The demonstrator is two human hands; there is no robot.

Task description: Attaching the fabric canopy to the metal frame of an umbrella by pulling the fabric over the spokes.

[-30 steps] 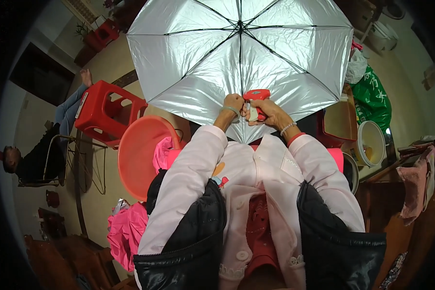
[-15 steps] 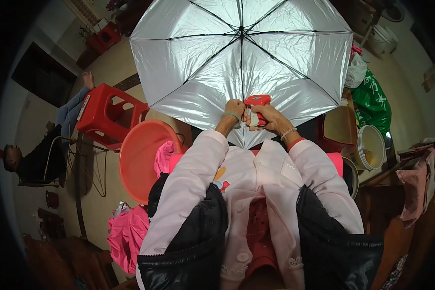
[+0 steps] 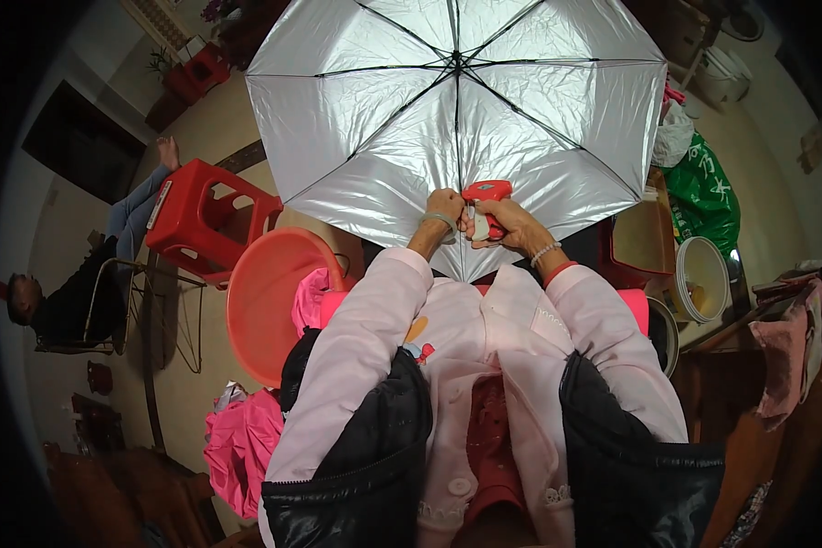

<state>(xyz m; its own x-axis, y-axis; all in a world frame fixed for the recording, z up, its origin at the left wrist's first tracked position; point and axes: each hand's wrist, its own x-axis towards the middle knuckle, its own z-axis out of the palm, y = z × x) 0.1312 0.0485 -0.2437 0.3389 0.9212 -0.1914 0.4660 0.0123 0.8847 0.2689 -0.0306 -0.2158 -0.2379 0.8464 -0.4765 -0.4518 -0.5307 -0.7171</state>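
Observation:
Spread out in front of me is an umbrella (image 3: pixel 374 164) with a silver canopy, its dark ribs meeting at a hub near the top. My left hand (image 3: pixel 443 206) is closed at the rib nearest me, pinching the silver cloth there. Wrapped in the fingers of my right hand (image 3: pixel 511 222) is a red and white hand tool (image 3: pixel 489 191), whose exact kind I cannot make out. It sits against that same rib, close beside my left hand. The contact point between tool and rib is hidden by my fingers.
To the left stand a red plastic stool (image 3: pixel 205 219) and a red basin (image 3: pixel 269 301), with pink cloth (image 3: pixel 242 447) below. A seated person (image 3: pixel 82 283) is farther left. At right are a green bag (image 3: pixel 706 196), a white bucket (image 3: pixel 701 279) and a wooden chair (image 3: pixel 785 429).

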